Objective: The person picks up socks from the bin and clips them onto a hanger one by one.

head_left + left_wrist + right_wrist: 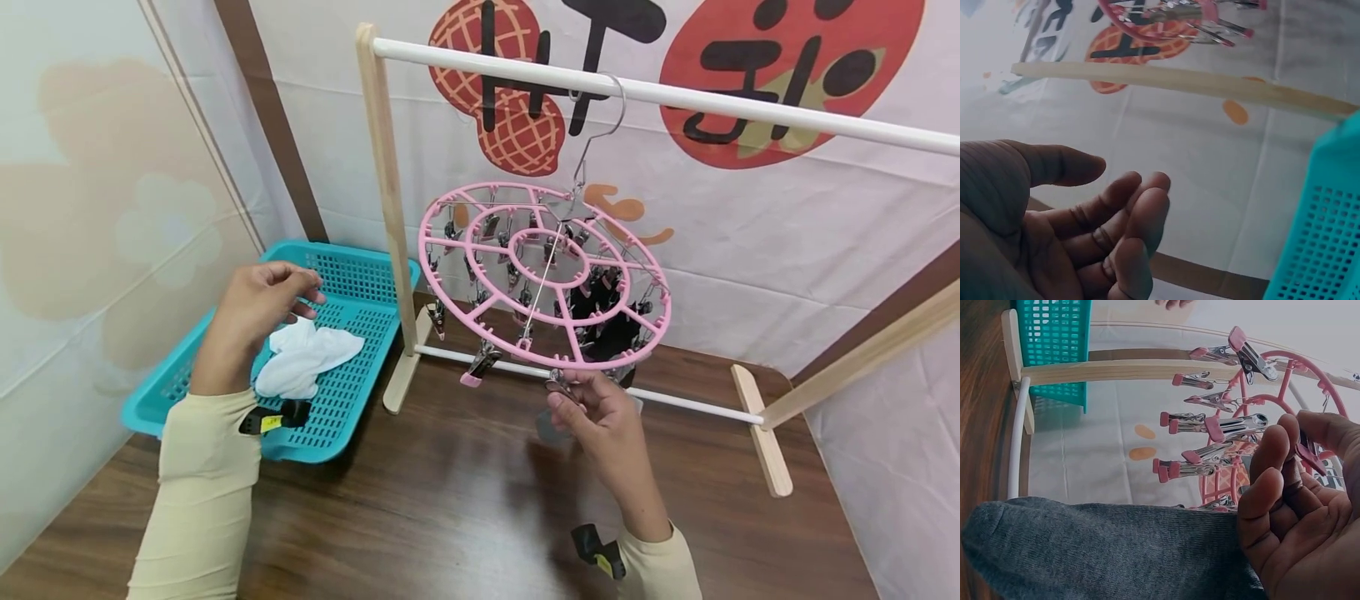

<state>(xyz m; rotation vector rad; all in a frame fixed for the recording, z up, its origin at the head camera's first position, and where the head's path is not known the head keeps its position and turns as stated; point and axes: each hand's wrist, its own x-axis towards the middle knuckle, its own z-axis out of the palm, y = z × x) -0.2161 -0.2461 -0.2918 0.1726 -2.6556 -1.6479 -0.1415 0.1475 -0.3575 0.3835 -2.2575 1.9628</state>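
Note:
A pink round clip hanger point(483, 310) with several metal clips hangs by its hook from a white rail. At its front rim my right hand point(600, 421) pinches a pink-tipped clip point(1311, 456) between thumb and fingers. A grey sock point(1097, 550) hangs beside that hand in the right wrist view. Dark fabric point(611, 329) hangs beneath the hanger's right side. My left hand point(258, 304) is above the turquoise basket point(348, 408), holding nothing, its fingers point(1147, 215) loosely bent and apart from the thumb. White fabric point(311, 358) lies bunched in the basket below it.
The white rail point(697, 102) runs across wooden posts point(390, 175), with a lower white bar point(690, 401) near the floor. The basket stands left of the rack on a dark wood-grain surface point(420, 500). Printed fabric point(750, 292) hangs behind.

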